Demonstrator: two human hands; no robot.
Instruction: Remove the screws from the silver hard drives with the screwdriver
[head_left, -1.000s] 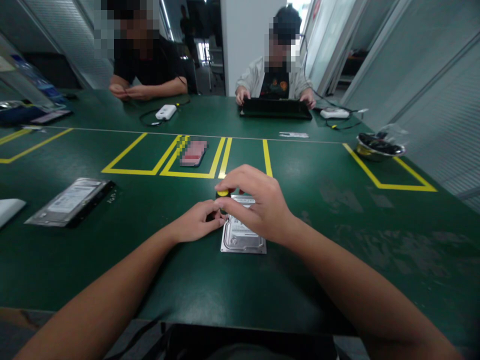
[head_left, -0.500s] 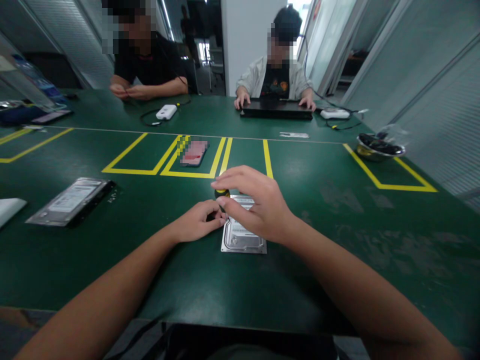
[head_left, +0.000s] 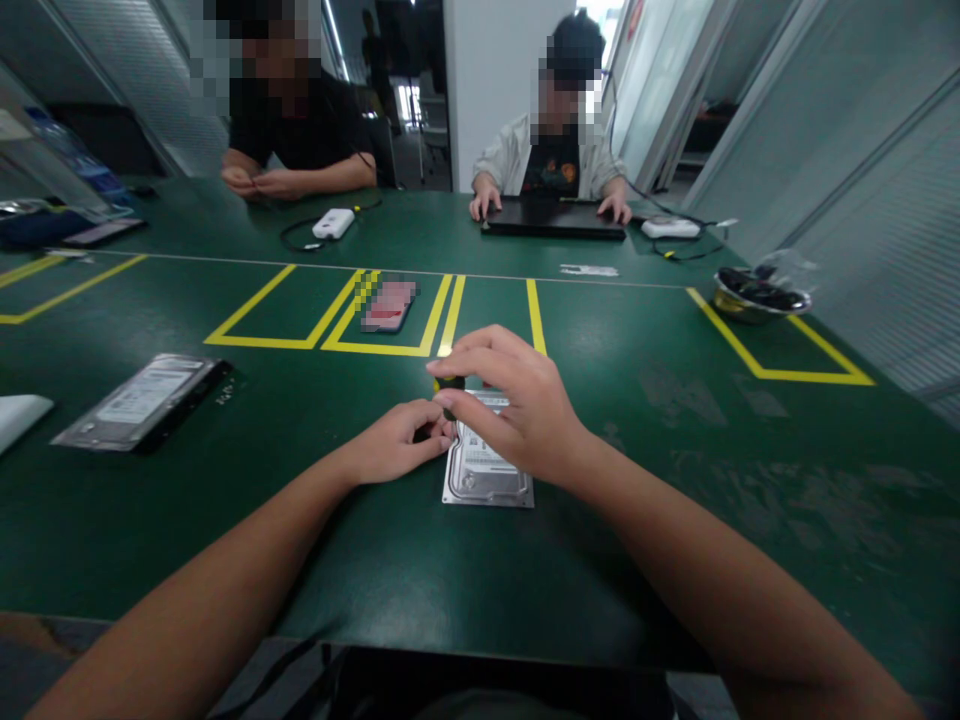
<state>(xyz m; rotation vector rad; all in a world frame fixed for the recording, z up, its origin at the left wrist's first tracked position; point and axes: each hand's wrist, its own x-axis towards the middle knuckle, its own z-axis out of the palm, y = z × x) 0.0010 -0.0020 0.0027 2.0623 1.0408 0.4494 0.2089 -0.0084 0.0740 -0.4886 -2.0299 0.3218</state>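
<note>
A silver hard drive (head_left: 486,475) lies flat on the green table (head_left: 375,560) in front of me. My right hand (head_left: 517,405) is curled over its far left corner, fingers pinched round the black and yellow handle of a small screwdriver (head_left: 448,384) that stands upright there. My left hand (head_left: 397,442) rests on the table against the drive's left edge, fingers closed near the screwdriver's lower end; what they pinch is hidden.
A second hard drive (head_left: 142,400) lies at the left, with a white object (head_left: 19,415) at the table's left edge. Yellow tape boxes (head_left: 300,315) mark the middle, one holding a phone (head_left: 386,305). Two people sit opposite, one at a laptop (head_left: 553,220). A metal bowl (head_left: 757,293) sits far right.
My right hand's fingers have shifted slightly round the screwdriver handle, whose yellow cap is now mostly covered. My left hand and the drive have stayed in place.
</note>
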